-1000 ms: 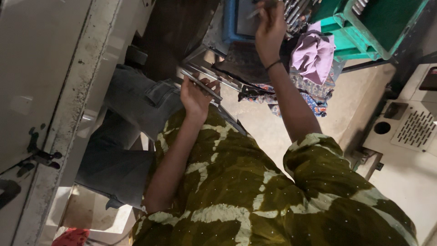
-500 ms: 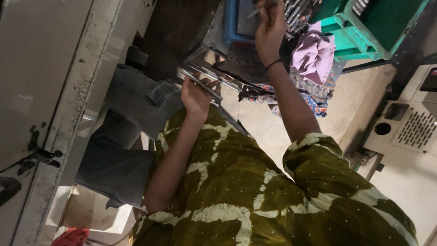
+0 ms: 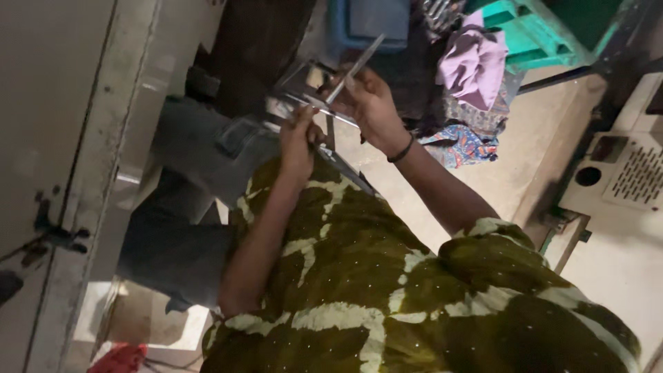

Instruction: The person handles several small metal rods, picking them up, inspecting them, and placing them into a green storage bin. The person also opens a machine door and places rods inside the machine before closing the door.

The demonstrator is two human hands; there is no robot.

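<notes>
Hands (image 3: pixel 338 114) on metal frame (image 3: pixel 304 97)

Both arms reach forward, away from the body, bent at the elbows. The left hand (image 3: pixel 298 141) is raised with its fingers curled shut in a grip, thumb on top. The right hand (image 3: pixel 369 103) is extended farther out and higher, fingers pinched closed, a dark band around its wrist. The hands are near each other, not touching.
</notes>
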